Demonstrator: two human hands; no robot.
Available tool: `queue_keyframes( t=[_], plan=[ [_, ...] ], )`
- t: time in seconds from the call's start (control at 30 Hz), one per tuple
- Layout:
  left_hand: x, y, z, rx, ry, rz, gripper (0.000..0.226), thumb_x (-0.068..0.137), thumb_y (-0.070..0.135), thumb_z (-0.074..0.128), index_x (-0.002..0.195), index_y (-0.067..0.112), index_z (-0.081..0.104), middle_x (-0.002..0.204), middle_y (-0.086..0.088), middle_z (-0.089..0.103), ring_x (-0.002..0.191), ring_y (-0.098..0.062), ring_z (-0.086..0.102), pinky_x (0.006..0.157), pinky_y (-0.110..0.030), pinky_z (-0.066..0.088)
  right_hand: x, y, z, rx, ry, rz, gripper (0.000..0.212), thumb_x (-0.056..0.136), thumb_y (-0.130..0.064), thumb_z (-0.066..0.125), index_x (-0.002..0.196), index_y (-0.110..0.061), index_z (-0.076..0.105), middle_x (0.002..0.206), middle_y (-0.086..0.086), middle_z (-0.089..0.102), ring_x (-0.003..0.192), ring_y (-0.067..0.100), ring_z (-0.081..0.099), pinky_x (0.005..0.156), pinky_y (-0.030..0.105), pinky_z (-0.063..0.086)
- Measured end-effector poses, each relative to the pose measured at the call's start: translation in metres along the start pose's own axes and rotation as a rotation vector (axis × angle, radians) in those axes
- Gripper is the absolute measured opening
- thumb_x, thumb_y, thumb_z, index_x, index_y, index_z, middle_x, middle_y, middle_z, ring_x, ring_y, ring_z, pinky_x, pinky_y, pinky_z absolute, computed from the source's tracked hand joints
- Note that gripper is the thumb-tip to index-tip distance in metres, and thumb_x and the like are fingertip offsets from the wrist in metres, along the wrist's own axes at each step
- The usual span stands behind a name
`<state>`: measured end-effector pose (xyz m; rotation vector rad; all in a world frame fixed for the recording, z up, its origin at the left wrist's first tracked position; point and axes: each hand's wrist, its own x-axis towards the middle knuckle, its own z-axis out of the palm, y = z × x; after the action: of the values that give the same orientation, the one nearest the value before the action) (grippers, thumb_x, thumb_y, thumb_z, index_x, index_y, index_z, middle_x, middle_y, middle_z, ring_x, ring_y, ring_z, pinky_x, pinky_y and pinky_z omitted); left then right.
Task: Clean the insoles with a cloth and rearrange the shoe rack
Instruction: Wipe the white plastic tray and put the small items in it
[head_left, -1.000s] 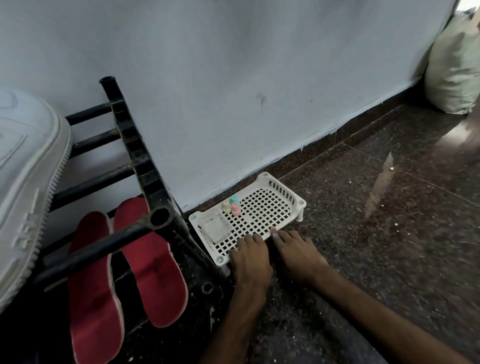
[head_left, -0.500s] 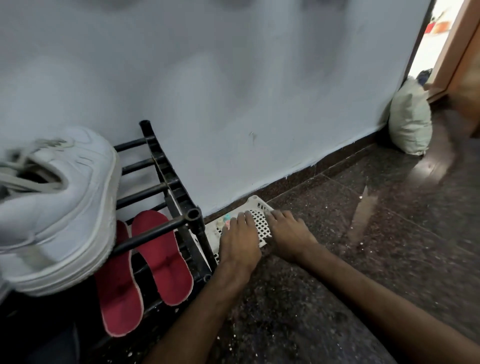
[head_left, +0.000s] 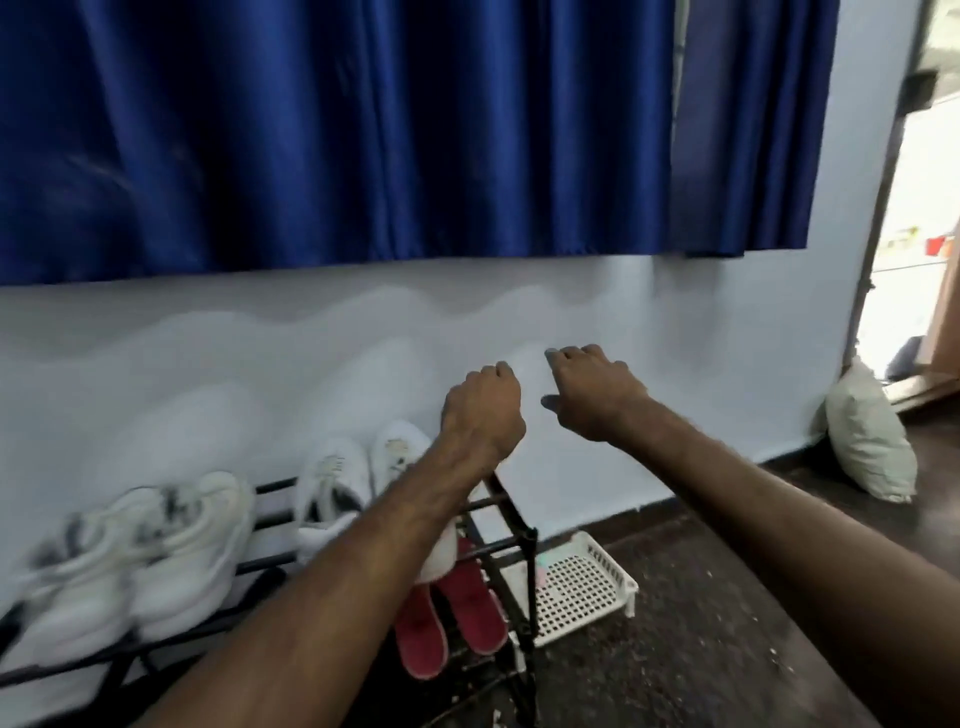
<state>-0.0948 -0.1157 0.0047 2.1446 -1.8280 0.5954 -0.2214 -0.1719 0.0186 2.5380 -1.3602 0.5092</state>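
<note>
Both hands are up in the air against the wall, touching nothing. My left hand (head_left: 483, 415) has its fingers curled into a loose fist and is empty. My right hand (head_left: 592, 397), just beside it at 3 o'clock, has bent, slack fingers with the thumb out, and is also empty.

The red insoles (head_left: 475, 613) lie side by side on the lower shelf of the shoe rack (head_left: 530, 597), at 6 o'clock from my left hand. White shoes (head_left: 337, 483) sit on the top bars, and a second blurry pair (head_left: 171, 545) is at 9 o'clock. A white tray (head_left: 582, 592) sits on the floor (head_left: 701, 649), touching the rack's end at 3 o'clock.

No cloth is in view. My guess is that I'm between steps, on the rack rearranging. Next, the hands need to drop to 6 o'clock and take hold of a shoe or an insole. Wiping needs a cloth found first.
</note>
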Motion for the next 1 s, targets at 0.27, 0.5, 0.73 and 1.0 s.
queue_keyframes(
  t=[0.27,0.5,0.73,1.0],
  plan=[
    [-0.097,-0.142,-0.091,0.108,-0.015,-0.271,0.032,0.097,0.023,0.05,0.124,0.005,0.048,0.125,-0.012,0.059,0.113,-0.031,0.058,0.085,-0.039,0.047,-0.022,-0.14,-0.055,0.205,0.022,-0.112,0.052,0.096,-0.036,0.052,0.139,-0.009,0.04,0.141,0.008,0.047,0.129,0.029,0.038,0.098,0.047,0.041],
    [-0.166,-0.228,-0.07,-0.018,-0.077,-0.439,0.048,0.099,0.032,0.05,0.137,0.005,0.04,0.137,-0.013,0.051,0.123,-0.031,0.05,0.093,-0.041,0.044,-0.032,-0.218,-0.013,0.227,-0.141,-0.179,0.054,0.096,-0.044,0.051,0.138,-0.01,0.044,0.139,0.01,0.049,0.13,0.03,0.04,0.099,0.047,0.042],
    [-0.154,-0.259,-0.032,-0.043,-0.098,-0.406,0.06,0.1,0.04,0.047,0.147,0.006,0.032,0.15,-0.011,0.042,0.134,-0.028,0.043,0.103,-0.042,0.038,-0.003,-0.237,0.029,0.304,-0.164,-0.217,0.057,0.098,-0.05,0.043,0.138,-0.009,0.046,0.142,0.011,0.049,0.132,0.029,0.04,0.104,0.046,0.04],
    [-0.122,-0.284,0.031,0.099,-0.211,-0.418,0.069,0.1,0.052,0.036,0.152,0.008,0.025,0.161,-0.008,0.022,0.145,-0.025,0.026,0.114,-0.047,0.027,0.046,-0.259,0.076,0.403,-0.276,-0.276,0.074,0.097,-0.06,0.032,0.15,-0.009,0.028,0.159,0.009,0.024,0.147,0.023,0.02,0.117,0.044,0.025]
  ],
)
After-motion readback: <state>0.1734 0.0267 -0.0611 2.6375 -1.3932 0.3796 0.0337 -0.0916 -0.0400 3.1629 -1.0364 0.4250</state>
